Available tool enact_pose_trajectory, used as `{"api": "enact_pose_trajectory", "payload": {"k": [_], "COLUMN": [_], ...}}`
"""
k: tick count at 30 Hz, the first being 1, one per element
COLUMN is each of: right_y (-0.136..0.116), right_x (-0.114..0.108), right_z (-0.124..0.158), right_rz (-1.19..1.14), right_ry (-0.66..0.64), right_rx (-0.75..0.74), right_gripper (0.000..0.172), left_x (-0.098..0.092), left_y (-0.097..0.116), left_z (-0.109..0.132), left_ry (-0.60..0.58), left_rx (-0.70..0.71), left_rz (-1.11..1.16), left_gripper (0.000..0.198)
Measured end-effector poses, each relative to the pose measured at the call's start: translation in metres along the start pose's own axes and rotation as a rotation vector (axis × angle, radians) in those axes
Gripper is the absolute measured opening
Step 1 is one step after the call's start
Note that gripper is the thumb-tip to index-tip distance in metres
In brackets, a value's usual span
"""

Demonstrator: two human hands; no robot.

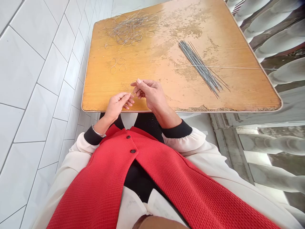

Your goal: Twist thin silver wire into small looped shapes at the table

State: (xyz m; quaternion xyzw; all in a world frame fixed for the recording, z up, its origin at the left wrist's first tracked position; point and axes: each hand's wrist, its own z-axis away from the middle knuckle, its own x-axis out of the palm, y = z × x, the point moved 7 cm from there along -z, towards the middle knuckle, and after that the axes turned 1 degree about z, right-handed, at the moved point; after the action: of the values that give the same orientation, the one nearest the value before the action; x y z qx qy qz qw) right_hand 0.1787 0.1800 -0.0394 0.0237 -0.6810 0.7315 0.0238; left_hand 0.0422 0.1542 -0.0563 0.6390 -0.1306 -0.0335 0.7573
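Observation:
My left hand [118, 104] and my right hand [152, 92] meet above the near edge of the wooden table. Each has its thumb and fingertips pinched together on a thin piece of wire [134, 90], which bends in a small curve between them. Fingers hide most of that wire. Just beyond my left hand lie two small wire pieces [113, 65] bent into loops. Farther back is a tangled heap of bent wires [132, 29]. To the right of my hands rests a bundle of straight grey wires [201, 67].
One long straight wire [240, 67] lies across the bundle and sticks out past the right edge of the worn table [247, 92]. A white tiled wall [50, 73] runs along the left. White balusters [281, 35] stand on the right.

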Motion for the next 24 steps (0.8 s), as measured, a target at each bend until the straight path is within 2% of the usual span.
{"api": "enact_pose_trajectory", "payload": {"k": [6,10,19,24], "right_y": [-0.004,-0.004,0.012,0.005], "right_x": [0.008,0.011,0.015,0.013], "right_z": [-0.006,-0.007,-0.007,-0.006], "right_rz": [0.008,-0.042,-0.188,-0.149], "right_ry": [-0.058,-0.057,-0.144,-0.104], "right_rx": [0.034,0.036,0.222,0.119], "right_gripper": [0.033,0.035,0.033,0.033], "left_x": [0.002,0.001,0.002,0.0], "left_y": [-0.002,-0.001,-0.001,-0.001], "left_z": [-0.002,-0.002,-0.003,-0.004], "left_ry": [-0.017,-0.001,-0.061,-0.031], "left_rx": [0.0,0.007,0.083,0.079], "left_rz": [-0.004,0.031,0.065,0.044], "left_gripper": [0.013,0.009,0.006,0.008]}}
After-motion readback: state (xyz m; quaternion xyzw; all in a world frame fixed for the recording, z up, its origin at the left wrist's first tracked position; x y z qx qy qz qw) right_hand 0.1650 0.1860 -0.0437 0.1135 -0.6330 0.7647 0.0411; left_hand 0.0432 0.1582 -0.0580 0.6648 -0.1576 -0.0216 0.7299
